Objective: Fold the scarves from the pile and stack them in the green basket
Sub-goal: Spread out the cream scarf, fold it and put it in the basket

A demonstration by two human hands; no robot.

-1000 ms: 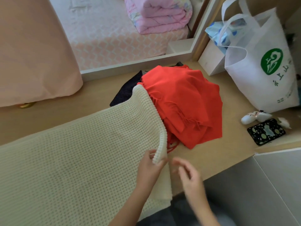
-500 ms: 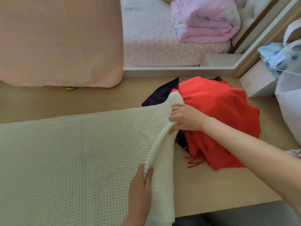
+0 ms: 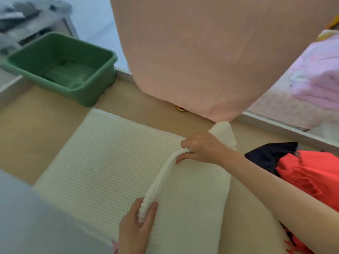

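From the cream scarf (image 3: 110,162), the bare desk (image 3: 27,134) lies open toward nine and ten o'clock, a free strip that runs up to the green basket (image 3: 78,96), which stands at ten o'clock with its top open. At twelve o'clock a pink cloth (image 3: 201,52) hangs down to the desk's far edge and bars the way beyond. At three o'clock the red scarf (image 3: 311,173) and a dark scarf (image 3: 269,156) heap up just beside the cream one. A grey surface (image 3: 27,217) closes off seven to eight o'clock.

Cream knit scarf (image 3: 110,162) flat, right end raised; red scarf (image 3: 311,173) atop navy scarf (image 3: 269,156), right; green basket (image 3: 86,94) far left
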